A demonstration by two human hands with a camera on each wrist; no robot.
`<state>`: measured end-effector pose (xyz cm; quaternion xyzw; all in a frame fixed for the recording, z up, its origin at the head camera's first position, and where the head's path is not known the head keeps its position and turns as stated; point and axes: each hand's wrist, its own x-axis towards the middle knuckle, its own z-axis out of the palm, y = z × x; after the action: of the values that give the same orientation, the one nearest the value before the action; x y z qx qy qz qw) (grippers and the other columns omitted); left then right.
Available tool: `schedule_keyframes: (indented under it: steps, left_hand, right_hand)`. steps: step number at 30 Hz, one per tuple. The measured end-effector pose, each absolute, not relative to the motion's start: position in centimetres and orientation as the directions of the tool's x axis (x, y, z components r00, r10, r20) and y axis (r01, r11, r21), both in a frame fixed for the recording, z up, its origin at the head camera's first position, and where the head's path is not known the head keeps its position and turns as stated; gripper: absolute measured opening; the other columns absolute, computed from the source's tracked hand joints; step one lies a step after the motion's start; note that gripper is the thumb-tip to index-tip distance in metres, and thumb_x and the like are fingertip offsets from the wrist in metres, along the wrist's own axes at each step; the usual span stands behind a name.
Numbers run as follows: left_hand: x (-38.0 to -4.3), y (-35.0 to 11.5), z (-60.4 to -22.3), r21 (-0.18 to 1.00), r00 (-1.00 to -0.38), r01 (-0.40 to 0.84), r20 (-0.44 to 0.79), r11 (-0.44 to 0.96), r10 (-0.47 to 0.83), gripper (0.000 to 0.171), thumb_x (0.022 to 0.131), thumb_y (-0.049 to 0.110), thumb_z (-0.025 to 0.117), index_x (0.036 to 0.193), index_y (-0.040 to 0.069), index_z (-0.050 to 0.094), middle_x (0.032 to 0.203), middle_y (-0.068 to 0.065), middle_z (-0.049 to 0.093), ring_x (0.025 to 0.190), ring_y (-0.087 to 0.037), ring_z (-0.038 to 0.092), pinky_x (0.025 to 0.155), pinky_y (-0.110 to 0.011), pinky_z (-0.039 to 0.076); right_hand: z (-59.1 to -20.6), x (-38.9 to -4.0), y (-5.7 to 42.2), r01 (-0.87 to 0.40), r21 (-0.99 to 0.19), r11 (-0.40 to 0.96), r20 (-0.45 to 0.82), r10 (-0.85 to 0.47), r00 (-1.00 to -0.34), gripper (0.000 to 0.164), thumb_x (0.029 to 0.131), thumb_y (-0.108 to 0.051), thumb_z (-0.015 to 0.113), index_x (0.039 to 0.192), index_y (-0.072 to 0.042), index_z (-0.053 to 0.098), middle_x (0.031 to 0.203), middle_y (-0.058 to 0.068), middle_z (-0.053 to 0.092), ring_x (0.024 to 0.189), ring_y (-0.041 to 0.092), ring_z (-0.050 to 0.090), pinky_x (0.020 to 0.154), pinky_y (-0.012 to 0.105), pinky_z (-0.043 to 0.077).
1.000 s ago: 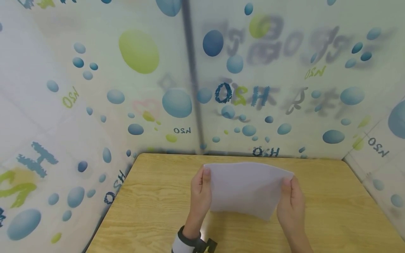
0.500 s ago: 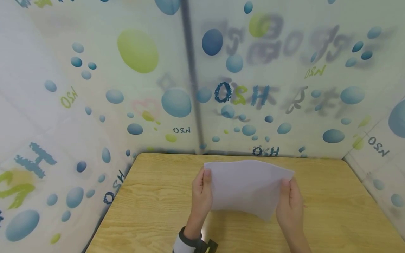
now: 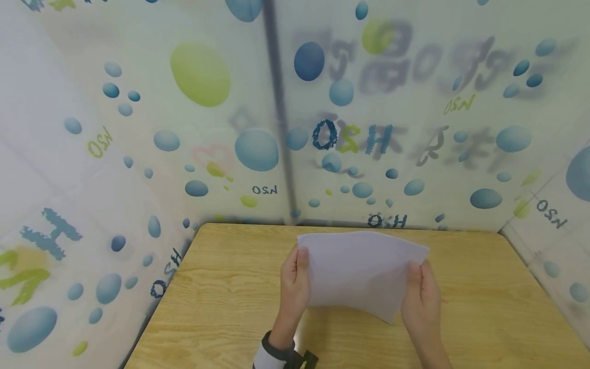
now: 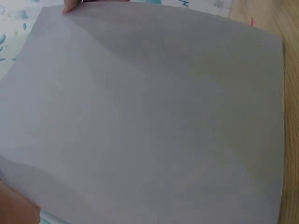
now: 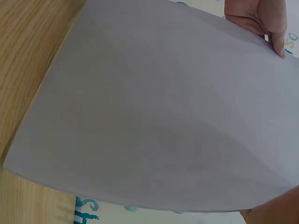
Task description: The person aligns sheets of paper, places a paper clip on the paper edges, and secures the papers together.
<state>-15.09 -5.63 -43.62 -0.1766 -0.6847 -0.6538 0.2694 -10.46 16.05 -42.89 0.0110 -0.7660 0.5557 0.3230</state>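
A white sheet of paper (image 3: 357, 274) is held up over the wooden table, slightly bowed between both hands. My left hand (image 3: 294, 287) pinches its left edge near the upper corner, thumb on the near face. At the upper right corner my right hand (image 3: 423, 302) pinches the sheet in the same way. The side of the paper (image 4: 159, 112) facing me looks blank in the left wrist view. In the right wrist view the left hand (image 5: 261, 18) shows at the paper's far edge. Fingers behind the sheet are hidden.
The wooden table (image 3: 221, 287) meets a wall covering (image 3: 258, 102) printed with blue and green bubbles and letters at its back and sides. A small red mark (image 4: 252, 21) shows near the table's edge in the left wrist view. A dark band with a bracket (image 3: 295, 353) sits on the left wrist.
The paper's upper edge has risen slightly, and the right hand has shifted a little to the left. Both hands keep their grip.
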Motion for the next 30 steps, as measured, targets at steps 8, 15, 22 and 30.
schedule_keyframes:
  steps: [8, 15, 22, 30]
  left_hand:
    - [-14.0, -6.2, -41.4, 0.781, -0.778, 0.613, 0.623, 0.123, -0.083, 0.02, 0.101, -0.006, 0.04, 0.096, -0.001, 0.058, 0.074, -0.015, 0.052, 0.064, -0.026, 0.048, 0.059, -0.03, 0.042]
    - [-13.6, -6.5, -39.2, 0.764, -0.765, 0.633, 0.642, 0.124, -0.051, 0.021, 0.099, -0.009, 0.041, 0.08, -0.004, 0.047, 0.064, -0.005, 0.034, 0.057, -0.012, 0.035, 0.052, -0.025, 0.031]
    - [-14.0, -6.2, -40.0, 0.755, -0.755, 0.643, 0.653, 0.127, -0.058, 0.024, 0.1, -0.008, 0.04, 0.078, -0.002, 0.045, 0.064, -0.005, 0.033, 0.055, -0.013, 0.034, 0.051, -0.027, 0.032]
    - [-12.9, -6.1, -38.6, 0.744, -0.745, 0.649, 0.664, 0.157, -0.068, 0.027, 0.099, -0.009, 0.041, 0.074, 0.0, 0.039, 0.063, 0.0, 0.029, 0.056, -0.006, 0.029, 0.05, -0.024, 0.029]
  right_hand:
    - [-42.8, -10.2, 16.2, -0.313, -0.86, 0.403, 0.464, 0.36, -0.81, 0.026, 0.106, -0.01, 0.036, 0.119, 0.004, 0.053, 0.1, 0.0, 0.058, 0.086, 0.011, 0.053, 0.075, 0.018, 0.04]
    - [-41.7, -10.2, 16.4, -0.336, -0.834, 0.438, 0.51, 0.376, -0.774, 0.026, 0.106, -0.01, 0.036, 0.109, 0.007, 0.055, 0.092, 0.001, 0.058, 0.084, 0.008, 0.053, 0.077, 0.018, 0.039]
    - [-41.8, -10.3, 16.1, -0.324, -0.844, 0.427, 0.487, 0.358, -0.797, 0.025, 0.106, -0.011, 0.037, 0.113, 0.003, 0.056, 0.094, -0.001, 0.059, 0.08, 0.01, 0.054, 0.069, 0.018, 0.041]
    - [-41.4, -9.6, 16.4, -0.336, -0.815, 0.472, 0.524, 0.353, -0.775, 0.023, 0.105, -0.008, 0.039, 0.114, 0.004, 0.057, 0.094, -0.003, 0.059, 0.077, 0.009, 0.053, 0.067, 0.017, 0.04]
